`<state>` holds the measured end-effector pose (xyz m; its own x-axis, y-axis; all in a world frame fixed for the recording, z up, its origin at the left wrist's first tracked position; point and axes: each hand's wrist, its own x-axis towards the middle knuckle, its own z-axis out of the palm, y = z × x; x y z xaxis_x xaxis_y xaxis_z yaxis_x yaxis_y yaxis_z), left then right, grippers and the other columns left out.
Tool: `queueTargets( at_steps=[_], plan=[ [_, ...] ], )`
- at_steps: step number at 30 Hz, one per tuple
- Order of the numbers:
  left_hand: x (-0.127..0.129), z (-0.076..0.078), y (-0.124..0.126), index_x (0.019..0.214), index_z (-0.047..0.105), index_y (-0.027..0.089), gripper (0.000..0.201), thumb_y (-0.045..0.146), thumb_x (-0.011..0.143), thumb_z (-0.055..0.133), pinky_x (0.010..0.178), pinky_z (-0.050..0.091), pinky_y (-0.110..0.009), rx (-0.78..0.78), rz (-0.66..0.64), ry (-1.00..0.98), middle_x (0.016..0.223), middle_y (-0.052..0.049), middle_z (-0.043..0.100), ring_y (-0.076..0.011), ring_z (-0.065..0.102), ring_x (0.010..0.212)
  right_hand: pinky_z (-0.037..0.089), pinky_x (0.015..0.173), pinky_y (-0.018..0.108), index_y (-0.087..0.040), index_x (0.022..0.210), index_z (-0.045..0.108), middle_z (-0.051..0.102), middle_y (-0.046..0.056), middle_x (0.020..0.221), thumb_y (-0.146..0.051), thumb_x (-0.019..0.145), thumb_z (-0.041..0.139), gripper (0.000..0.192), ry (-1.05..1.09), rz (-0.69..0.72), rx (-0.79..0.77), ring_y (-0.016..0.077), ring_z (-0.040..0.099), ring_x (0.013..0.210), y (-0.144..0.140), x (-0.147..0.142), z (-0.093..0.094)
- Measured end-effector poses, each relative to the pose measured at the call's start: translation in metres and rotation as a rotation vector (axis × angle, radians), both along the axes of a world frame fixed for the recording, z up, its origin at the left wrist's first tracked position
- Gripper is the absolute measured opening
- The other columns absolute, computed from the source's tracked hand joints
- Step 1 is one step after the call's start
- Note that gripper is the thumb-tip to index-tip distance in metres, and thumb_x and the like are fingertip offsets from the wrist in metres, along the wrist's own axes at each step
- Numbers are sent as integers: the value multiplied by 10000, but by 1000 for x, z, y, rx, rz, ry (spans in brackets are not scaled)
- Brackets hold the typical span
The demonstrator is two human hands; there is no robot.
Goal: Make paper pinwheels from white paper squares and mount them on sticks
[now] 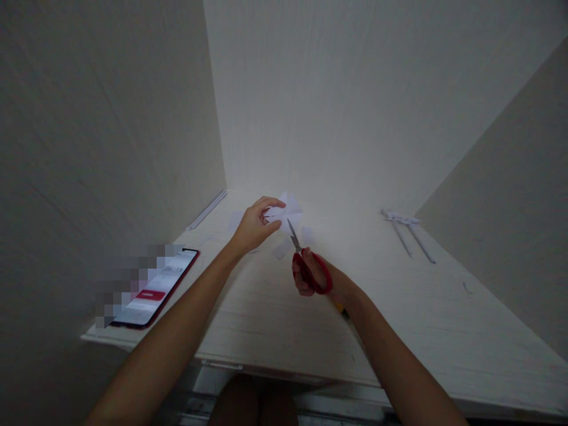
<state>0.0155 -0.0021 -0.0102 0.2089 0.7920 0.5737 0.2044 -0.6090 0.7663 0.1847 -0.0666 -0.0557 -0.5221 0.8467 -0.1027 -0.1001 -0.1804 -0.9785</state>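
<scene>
Three pale wall panels [355, 100] enclose one white table [275, 331] at its left, back and right. One phone [155, 290] lies near the table's left front corner, its screen lit. Two bare hands are over the table: the left hand [261, 219] grasps one white cut paper [293, 211] between thumb and fingers, and the right hand [308, 275] grips one pair of red-handled scissors [295, 241]. The blades stand slightly parted, the tip close by the paper's lower edge; whether they touch, I cannot tell. Two thin white sticks [422, 242] lie at the right, with folded white paper at their far ends. Along the left wall lie slim white rolls [207, 210], too close together to count. At least three loose paper pieces [280, 248] lie around the hands. One yellow-and-dark object [340, 308] lies partly hidden by the right forearm.
</scene>
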Motion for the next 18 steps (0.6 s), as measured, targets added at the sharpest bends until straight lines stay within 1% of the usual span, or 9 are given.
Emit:
queueTargets(
  at_steps=[6,11,18],
  plan=[
    [0,0,0,877,598,159,284,49,617,567,533,395,-169,-8,7,-3,953,-39,542,-61,480,641,237,346,189,-184,684,406,393,-63,434,-692,732,370,512,-11,1,-14,46,304,346,-1,-2,3],
    [0,-2,1,890,601,166,296,49,621,566,530,395,-166,-3,-6,-7,966,-40,541,-62,480,647,255,337,196,-190,678,392,389,-68,410,-699,736,344,514,-47,3,30,55,330,323,-2,-1,6],
    [0,-3,2,904,596,151,303,37,626,559,566,401,-169,13,0,5,964,-38,545,-65,487,682,284,334,199,-190,689,400,432,-56,403,-679,774,291,508,-81,22,83,62,352,308,0,4,0]
  ],
)
